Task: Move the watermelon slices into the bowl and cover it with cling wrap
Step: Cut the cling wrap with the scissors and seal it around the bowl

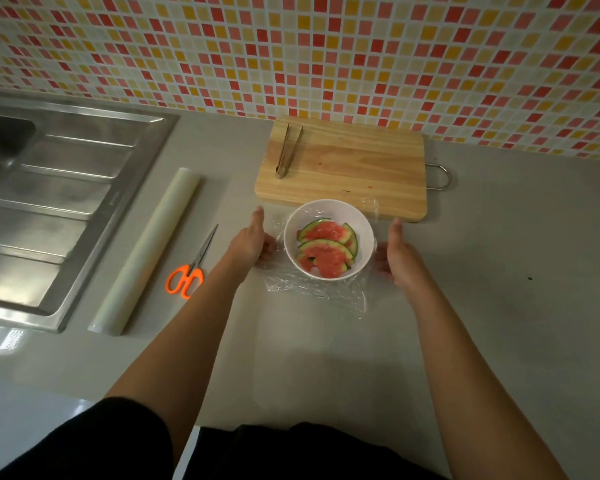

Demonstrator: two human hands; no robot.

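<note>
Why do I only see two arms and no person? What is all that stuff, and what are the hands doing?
The camera sits on the person's head and looks down, so you see only their arms, as if through their eyes. The left hand and right hand are on either side of a white bowl with watermelon slices in it. A crinkly clear sheet of cling wrap is spread around the bowl. The fingers touch it, but whether they pinch it is hard to tell. Behind the bowl is a wooden cutting board with tongs lying on it. To the left lie orange scissors, the cling wrap roll and a metal sink.
</note>
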